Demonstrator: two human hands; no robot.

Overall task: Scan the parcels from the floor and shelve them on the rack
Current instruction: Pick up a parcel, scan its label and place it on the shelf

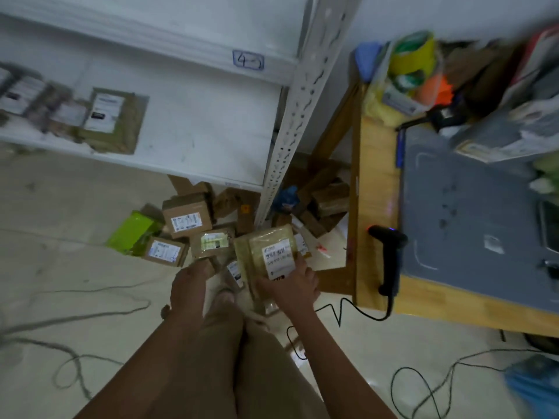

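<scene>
1. Rack (278, 164): white metal, upper left. A taped parcel with a white label (110, 122) lies on its shelf, with blurred parcels to its left. A handwritten tag (248, 59) is stuck to the shelf edge above.
2. Floor pile: a green bag (130, 231) at the left edge, then brown boxes with white labels (186, 219), (165, 251), (211, 241), all close together at the foot of the rack post. More boxes (328, 199) lie behind the post, under the table.
3. Left hand (190, 282): lowered over the near edge of the pile, fingers curled down. Whether it grips anything cannot be told.
4. Yellow parcel (266, 252): tape-wrapped, barcode label facing up, raised just above the pile, right of the boxes.
5. Right hand (295, 285): grasping the yellow parcel at its near lower corner, thumb on the label.
6. Table (375, 176): wooden, at right, with a grey mat (465, 207) on top.
7. Scanner (388, 258): black, lying at the table's near left edge, red light showing, its cable (341, 309) trailing to the floor.
8. Clutter, far table end: blurred bags and boxes.
</scene>
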